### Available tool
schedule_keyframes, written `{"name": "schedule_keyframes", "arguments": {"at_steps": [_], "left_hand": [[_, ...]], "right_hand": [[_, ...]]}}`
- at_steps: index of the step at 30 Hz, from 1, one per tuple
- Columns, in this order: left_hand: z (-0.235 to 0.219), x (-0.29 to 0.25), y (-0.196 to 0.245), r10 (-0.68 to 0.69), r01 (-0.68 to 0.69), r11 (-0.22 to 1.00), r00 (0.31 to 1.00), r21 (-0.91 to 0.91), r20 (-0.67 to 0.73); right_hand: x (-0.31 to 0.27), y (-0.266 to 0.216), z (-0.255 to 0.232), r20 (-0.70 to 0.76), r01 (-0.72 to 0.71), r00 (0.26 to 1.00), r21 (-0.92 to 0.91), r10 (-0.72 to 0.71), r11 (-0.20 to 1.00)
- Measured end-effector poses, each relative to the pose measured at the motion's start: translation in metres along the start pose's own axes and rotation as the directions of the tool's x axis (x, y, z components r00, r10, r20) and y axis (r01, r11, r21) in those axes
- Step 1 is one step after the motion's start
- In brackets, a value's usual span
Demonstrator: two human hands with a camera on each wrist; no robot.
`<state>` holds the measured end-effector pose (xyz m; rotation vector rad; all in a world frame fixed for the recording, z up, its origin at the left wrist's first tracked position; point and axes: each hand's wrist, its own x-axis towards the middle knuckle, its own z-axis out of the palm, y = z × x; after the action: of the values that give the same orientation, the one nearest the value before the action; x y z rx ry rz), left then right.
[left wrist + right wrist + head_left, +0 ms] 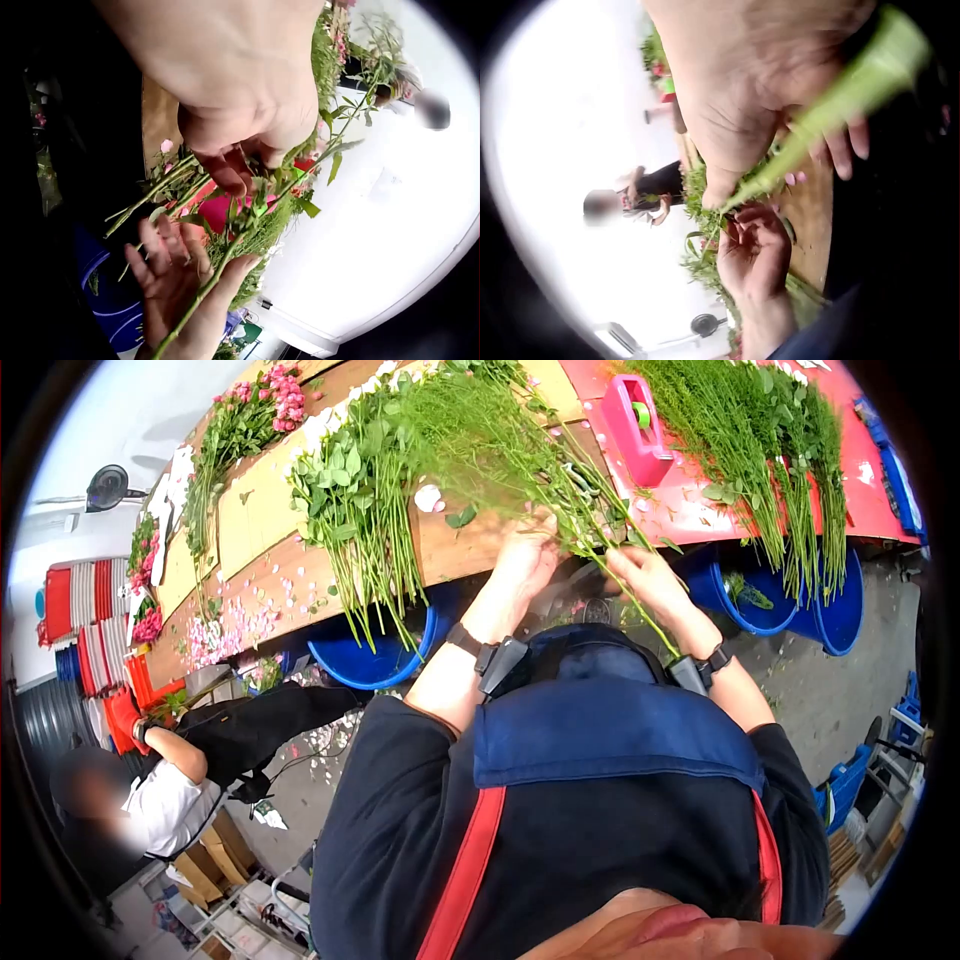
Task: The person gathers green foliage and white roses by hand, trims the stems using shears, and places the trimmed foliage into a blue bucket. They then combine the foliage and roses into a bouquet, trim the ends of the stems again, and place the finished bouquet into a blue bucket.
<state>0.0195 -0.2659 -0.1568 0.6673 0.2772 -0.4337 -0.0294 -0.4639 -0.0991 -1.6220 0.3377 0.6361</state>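
A long green flower stem (641,607) with leaves slants between my hands at the table's front edge. My left hand (530,560) pinches its leafy part, with curled fingertips among the leaves in the left wrist view. Lower on the stem is my right hand (655,586), its fingers spread and fairly straight in the left wrist view. There the bare stem (214,281) runs across that palm beside the thumb. In the right wrist view, the right thumb (718,187) touches the stem near the left hand's fingers. Loose cut stems (154,196) lie behind the hands.
White-flower bundles (355,490) lie left on the wooden table (455,550), with pink roses (270,405) beyond. A pink tape dispenser (640,435) and green bundles (770,480) rest at right. Blue buckets (375,678) stand below the edge. Another person (175,800) is at left.
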Motion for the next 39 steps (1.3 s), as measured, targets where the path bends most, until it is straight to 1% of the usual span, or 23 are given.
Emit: {"name": "schedule_keyframes", "arguments": {"at_steps": [2,3,6,7,10,12,14,15,16,18,19,20,22,23,26,28,29,30,33,34,35,38,39], "left_hand": [[-0.005,-0.003,0.002,-0.115,0.121,0.992,0.975,-0.024,0.191],[0.000,-0.006,0.005,-0.161,0.156,0.987,0.978,0.046,0.131],[0.013,-0.023,0.013,-0.209,0.216,0.971,0.975,-0.105,0.073],[0.007,-0.019,0.009,-0.159,0.176,0.975,0.979,-0.133,0.129],[-0.012,-0.009,0.005,-0.124,0.126,0.992,0.974,0.004,0.188],[-0.021,-0.002,0.001,-0.171,0.174,0.985,0.973,-0.002,0.156],[0.008,-0.015,0.004,-0.103,0.095,0.993,0.989,-0.074,-0.108],[0.001,-0.014,0.008,-0.138,0.139,0.990,0.989,-0.017,0.059],[-0.026,0.005,-0.015,-0.022,0.023,0.999,1.000,0.038,-0.008],[-0.028,0.004,-0.014,-0.105,0.079,0.973,0.989,0.218,0.107],[-0.006,-0.012,-0.002,-0.170,0.156,0.962,0.984,0.224,0.045],[-0.002,-0.015,-0.005,-0.098,0.094,0.967,0.995,0.236,0.008],[-0.003,-0.017,-0.006,-0.179,0.179,0.981,0.984,0.074,-0.003],[-0.005,-0.015,-0.009,-0.146,0.145,0.987,0.989,0.065,0.010],[-0.004,-0.012,-0.019,-0.078,0.077,0.997,0.995,0.029,0.056],[0.003,-0.016,-0.016,-0.075,0.076,0.997,0.992,-0.004,0.103],[0.001,-0.016,-0.020,-0.087,0.095,0.991,0.993,-0.098,0.079],[0.000,-0.017,-0.017,-0.161,0.174,0.979,0.980,-0.107,0.114],[0.002,-0.011,-0.023,-0.153,0.166,0.977,0.983,-0.135,0.098],[0.001,-0.008,-0.022,-0.143,0.157,0.972,0.986,-0.172,0.090],[0.000,-0.006,-0.021,-0.114,0.116,0.968,0.993,-0.225,0.023],[0.017,-0.016,-0.019,-0.169,0.169,0.985,0.986,-0.031,-0.008],[0.022,-0.017,-0.021,-0.194,0.196,0.978,0.980,-0.071,0.035]], "right_hand": [[-0.008,0.006,0.006,0.335,-0.262,0.929,0.302,0.155,0.916],[-0.011,0.001,0.012,0.335,-0.269,0.932,0.390,0.136,0.881],[0.007,0.010,0.016,0.140,-0.023,0.989,0.432,-0.042,0.901],[0.010,0.007,0.017,0.092,-0.029,0.996,0.401,-0.009,0.915],[0.008,0.005,0.023,0.066,-0.016,0.998,0.468,-0.017,0.884],[0.008,0.000,0.030,0.125,-0.093,0.992,0.538,0.029,0.838],[0.011,-0.006,0.034,0.157,-0.141,0.986,0.557,0.063,0.818],[0.014,-0.004,0.037,0.122,-0.098,0.992,0.527,0.039,0.844],[0.008,-0.014,0.043,0.004,-0.083,0.996,0.408,0.089,0.909],[0.009,-0.020,0.045,-0.005,-0.099,0.995,0.277,0.104,0.956],[0.019,-0.009,0.042,0.045,-0.030,0.999,0.333,0.016,0.942],[0.026,-0.001,0.041,0.006,0.006,1.000,0.400,-0.009,0.916],[0.029,0.000,0.041,-0.074,0.081,0.996,0.523,-0.050,0.848],[0.029,0.002,0.040,-0.096,0.079,0.995,0.527,-0.033,0.846],[0.029,0.018,0.038,-0.195,0.209,0.973,0.513,-0.124,0.832],[0.021,0.006,0.043,-0.206,0.205,0.974,0.642,-0.091,0.739],[0.009,-0.010,0.046,-0.181,0.164,0.982,0.687,-0.052,0.708],[0.001,-0.023,0.047,-0.156,0.130,0.988,0.729,-0.021,0.672],[0.016,0.011,0.034,-0.207,0.277,0.961,0.740,-0.184,0.613],[0.014,0.009,0.028,-0.228,0.291,0.956,0.816,-0.184,0.500],[0.008,0.008,0.024,-0.223,0.285,0.958,0.803,-0.178,0.524],[-0.026,-0.007,0.012,-0.193,0.266,0.964,0.701,-0.184,0.661],[-0.032,-0.001,0.001,-0.212,0.303,0.953,0.634,-0.218,0.711]]}}
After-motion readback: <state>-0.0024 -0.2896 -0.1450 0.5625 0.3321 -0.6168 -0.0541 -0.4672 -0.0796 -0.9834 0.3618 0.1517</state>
